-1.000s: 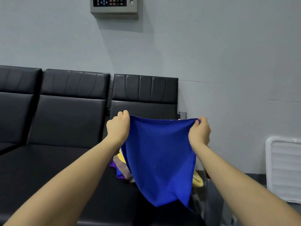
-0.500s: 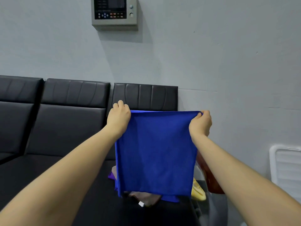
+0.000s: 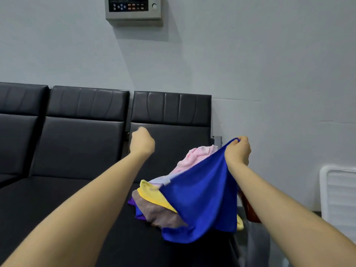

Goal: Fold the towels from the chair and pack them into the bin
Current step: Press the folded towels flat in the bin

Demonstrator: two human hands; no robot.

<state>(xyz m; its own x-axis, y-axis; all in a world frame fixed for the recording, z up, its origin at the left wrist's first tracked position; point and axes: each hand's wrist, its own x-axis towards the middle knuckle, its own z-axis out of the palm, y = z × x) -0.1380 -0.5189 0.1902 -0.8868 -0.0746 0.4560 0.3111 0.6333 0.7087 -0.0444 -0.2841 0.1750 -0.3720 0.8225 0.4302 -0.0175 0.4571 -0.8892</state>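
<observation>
My right hand [image 3: 238, 151] pinches one corner of the blue towel [image 3: 200, 199]; it hangs down-left over the pile [image 3: 154, 201] on the chair [image 3: 81, 218]. My left hand [image 3: 142, 142], fisted and empty, is level, well left of it.

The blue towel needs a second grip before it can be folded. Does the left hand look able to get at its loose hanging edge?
Probably yes. The left hand is curled, holds nothing, and nothing lies between it and the blue towel, which hangs from the right hand over the pile.
</observation>
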